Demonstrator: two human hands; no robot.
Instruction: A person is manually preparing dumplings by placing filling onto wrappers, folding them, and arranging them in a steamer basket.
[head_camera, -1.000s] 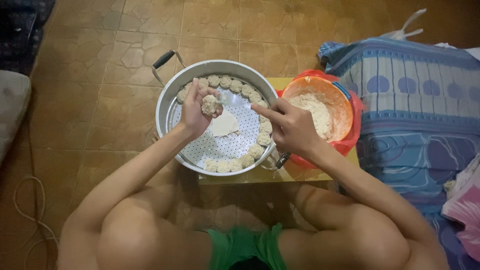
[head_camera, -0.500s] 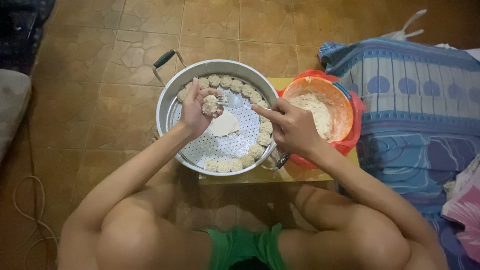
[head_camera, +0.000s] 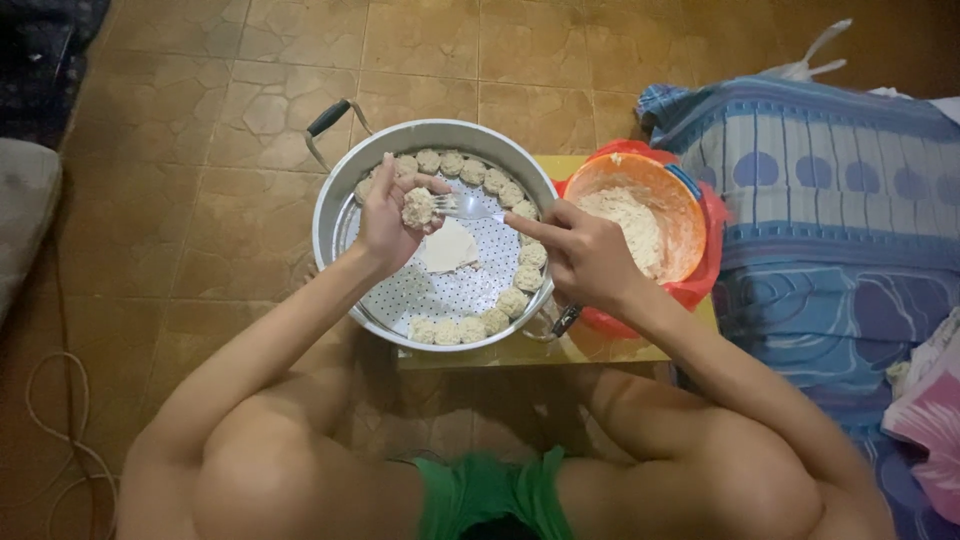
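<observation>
My left hand (head_camera: 388, 212) holds a small filled dumpling (head_camera: 417, 207) above a round metal steamer tray (head_camera: 335, 215). My right hand (head_camera: 585, 255) grips a fork (head_camera: 462, 208) whose tines touch the dumpling's right side. Several finished dumplings (head_camera: 515, 300) line the tray's inner rim in an arc. A stack of pale wrappers (head_camera: 448, 247) lies on the perforated bottom, below my left hand. An orange bowl (head_camera: 688, 215) with pale filling (head_camera: 625, 215) stands right of the tray, beside my right hand.
Tray and bowl rest on a low yellow stool (head_camera: 600, 345) over a brown tiled floor (head_camera: 200, 180). A blue patterned mattress (head_camera: 830, 230) lies at the right. A cable (head_camera: 50, 400) runs along the floor at the left. My bare knees fill the bottom.
My right hand has swung the fork from near the bowl leftward to the dumpling. My left hand has stayed in place over the tray.
</observation>
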